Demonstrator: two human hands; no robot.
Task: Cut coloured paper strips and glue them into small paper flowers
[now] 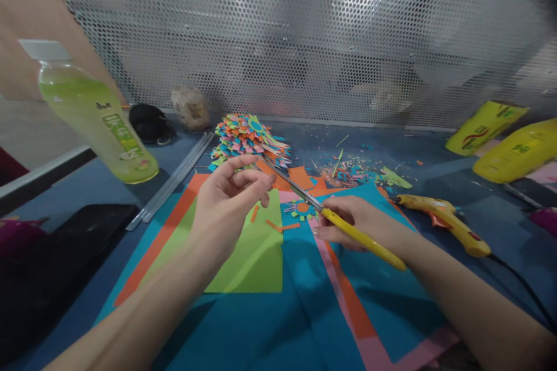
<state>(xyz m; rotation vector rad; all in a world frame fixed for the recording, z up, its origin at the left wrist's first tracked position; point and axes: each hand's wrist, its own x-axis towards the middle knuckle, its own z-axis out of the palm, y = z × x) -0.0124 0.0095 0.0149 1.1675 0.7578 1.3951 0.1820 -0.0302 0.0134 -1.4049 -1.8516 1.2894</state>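
My left hand (232, 194) pinches a small orange paper strip (266, 167) between thumb and fingers. Yellow-handled scissors (348, 229) are gripped in my right hand (348, 220), their blades pointing up and left at the strip. Whether the blades touch the paper I cannot tell. Below them a paper flower (301, 208) with an orange centre lies on blue paper. Thin orange slips (290, 225) lie beside it, partly on a light green sheet (261, 266). More orange paper scraps (300, 178) sit behind the blades.
A colourful heap of cut paper flowers (248, 139) stands behind my hands, paper bits (357, 171) to its right. A glue gun (444, 220) with a cord lies at right near yellow bottles (517, 151). Clear glue sticks (174, 179) and a drink bottle (96, 122) are left. A perforated metal panel (278, 29) rises behind.
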